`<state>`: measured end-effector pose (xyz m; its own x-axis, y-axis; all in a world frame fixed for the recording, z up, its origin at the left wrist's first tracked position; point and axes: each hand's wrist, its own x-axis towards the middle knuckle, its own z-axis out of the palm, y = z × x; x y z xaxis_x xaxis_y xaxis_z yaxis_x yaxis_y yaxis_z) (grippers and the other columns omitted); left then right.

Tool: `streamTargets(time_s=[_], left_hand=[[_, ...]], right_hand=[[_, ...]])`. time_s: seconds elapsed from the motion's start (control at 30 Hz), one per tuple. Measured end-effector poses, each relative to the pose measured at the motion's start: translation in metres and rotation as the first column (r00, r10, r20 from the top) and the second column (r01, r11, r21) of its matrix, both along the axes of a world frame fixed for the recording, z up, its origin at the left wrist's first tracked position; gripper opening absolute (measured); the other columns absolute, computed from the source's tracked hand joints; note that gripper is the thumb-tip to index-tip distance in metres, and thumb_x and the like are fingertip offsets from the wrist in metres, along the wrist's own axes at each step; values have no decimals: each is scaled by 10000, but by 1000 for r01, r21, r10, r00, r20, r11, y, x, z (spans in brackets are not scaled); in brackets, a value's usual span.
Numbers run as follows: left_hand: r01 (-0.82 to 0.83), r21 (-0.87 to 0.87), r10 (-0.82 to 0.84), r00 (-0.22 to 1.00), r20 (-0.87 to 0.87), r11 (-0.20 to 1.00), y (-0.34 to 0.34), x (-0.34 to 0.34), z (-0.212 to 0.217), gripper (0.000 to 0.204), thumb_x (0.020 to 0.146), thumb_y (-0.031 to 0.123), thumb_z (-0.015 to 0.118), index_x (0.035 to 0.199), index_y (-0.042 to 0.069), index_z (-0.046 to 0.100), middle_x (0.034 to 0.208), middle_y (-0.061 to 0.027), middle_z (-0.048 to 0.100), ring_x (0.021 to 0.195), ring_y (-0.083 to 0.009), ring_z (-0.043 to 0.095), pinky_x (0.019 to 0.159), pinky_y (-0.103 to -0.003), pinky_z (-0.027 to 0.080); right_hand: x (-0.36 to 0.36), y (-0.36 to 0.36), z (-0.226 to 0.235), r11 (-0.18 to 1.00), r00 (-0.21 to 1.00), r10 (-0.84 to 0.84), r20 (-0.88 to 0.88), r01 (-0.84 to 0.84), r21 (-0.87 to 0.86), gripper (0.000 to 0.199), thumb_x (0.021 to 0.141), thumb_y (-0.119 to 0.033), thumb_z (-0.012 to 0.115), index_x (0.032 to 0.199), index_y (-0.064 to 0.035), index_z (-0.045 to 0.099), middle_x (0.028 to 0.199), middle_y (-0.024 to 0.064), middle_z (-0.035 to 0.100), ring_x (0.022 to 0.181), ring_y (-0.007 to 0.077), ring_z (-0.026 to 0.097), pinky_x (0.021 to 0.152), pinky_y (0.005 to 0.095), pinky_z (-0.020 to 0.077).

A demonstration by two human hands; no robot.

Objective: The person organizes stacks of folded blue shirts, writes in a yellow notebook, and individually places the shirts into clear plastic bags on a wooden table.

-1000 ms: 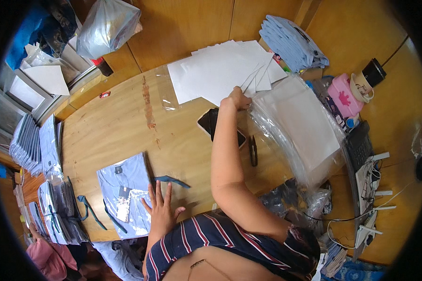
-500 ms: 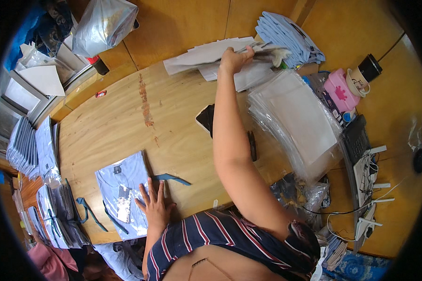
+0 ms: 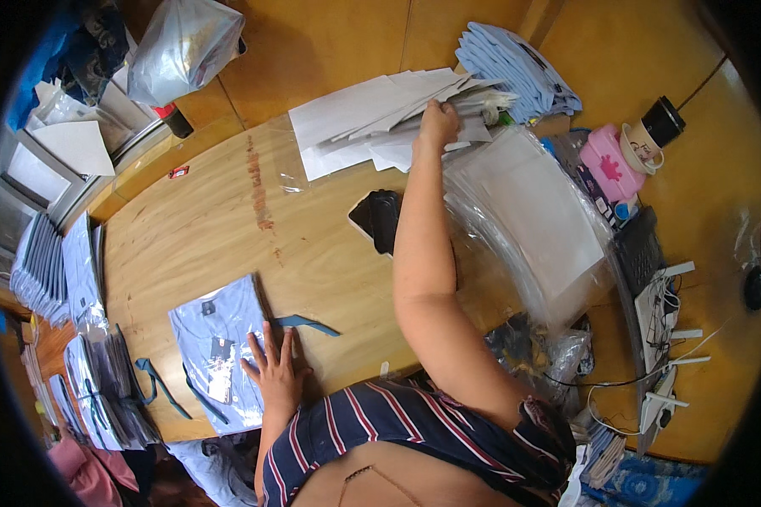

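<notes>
My left hand (image 3: pixel 277 372) lies flat with fingers spread on the right edge of a folded light-blue shirt (image 3: pixel 243 314) in a clear bag. Dark teal ribbon ends (image 3: pixel 309 323) stick out from beside that shirt. My right hand (image 3: pixel 438 127) reaches to the far side of the table, its fingers closed on the right part of a loose pile of white sheets (image 3: pixel 338 106); some sheets are tilted up and clear plastic shows around them. Just left of my right forearm lies a black, light-rimmed case-like object (image 3: pixel 379 218).
Clear plastic bags (image 3: pixel 537 203) are stacked right of my arm. Behind them lie folded blue shirts (image 3: pixel 520 72). A pink box (image 3: pixel 609 160), a cup (image 3: pixel 658 131) and a white router with cables (image 3: pixel 659 321) line the right side. Bagged shirts (image 3: pixel 106 389) stand at the left.
My right hand has moved slightly nearer and right. The white sheets have shifted nearer and fanned out, with clear plastic now showing at their left. My left hand has stayed on the shirt.
</notes>
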<state>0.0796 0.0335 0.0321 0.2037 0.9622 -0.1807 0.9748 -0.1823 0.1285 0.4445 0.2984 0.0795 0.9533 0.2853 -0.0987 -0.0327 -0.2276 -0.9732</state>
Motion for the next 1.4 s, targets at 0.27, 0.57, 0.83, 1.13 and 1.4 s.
streamTargets(time_s=[0.27, 0.57, 0.83, 1.13, 1.4], left_hand=[[5, 18, -5, 1000, -15, 1000, 0, -5, -12, 873, 503, 223, 735, 1265, 236, 310, 1391, -59, 73, 1266, -344, 18, 917, -616, 79], [35, 27, -34, 999, -29, 999, 4, 0, -5, 846, 503, 240, 729, 1251, 237, 335, 1389, -57, 90, 1269, -329, 35, 923, -606, 102], [25, 43, -24, 999, -25, 999, -1, -4, -6, 830, 499, 222, 732, 1239, 238, 357, 1389, -58, 91, 1267, -331, 38, 920, -609, 112], [124, 103, -133, 988, 81, 987, 7, 16, 11, 742, 541, 168, 721, 1208, 174, 396, 1306, -112, 241, 1191, -337, 209, 915, -549, 179], [677, -595, 437, 419, 796, 434, 28, 213, 30, 728, 747, 288, 624, 1293, 61, 199, 1107, -91, 456, 1010, -186, 447, 827, -310, 389]], right_hand=[[-38, 0, -72, 896, 875, -346, -339, 415, 156, 698, 622, -113, 628, 1199, 13, 254, 1129, 231, 427, 1045, 336, 438, 895, 403, 361], [2, 45, -30, 846, 983, -45, -179, 133, 516, 329, 670, 32, 512, 999, 36, 506, 1022, 130, 549, 887, 234, 551, 755, 336, 447], [-33, 53, 68, 992, 992, 112, 53, -115, 52, 472, 708, -75, 536, 1145, -66, 359, 986, 187, 552, 883, 336, 550, 769, 413, 434], [21, -28, -30, 799, 728, 599, -334, -575, 179, 562, 730, -381, 609, 1039, 59, 445, 838, 143, 577, 675, 281, 587, 558, 350, 506], [77, -356, 14, 914, 738, -400, 544, 363, 180, 391, 778, -363, 547, 968, -22, 578, 806, 94, 614, 721, 171, 576, 684, 274, 444]])
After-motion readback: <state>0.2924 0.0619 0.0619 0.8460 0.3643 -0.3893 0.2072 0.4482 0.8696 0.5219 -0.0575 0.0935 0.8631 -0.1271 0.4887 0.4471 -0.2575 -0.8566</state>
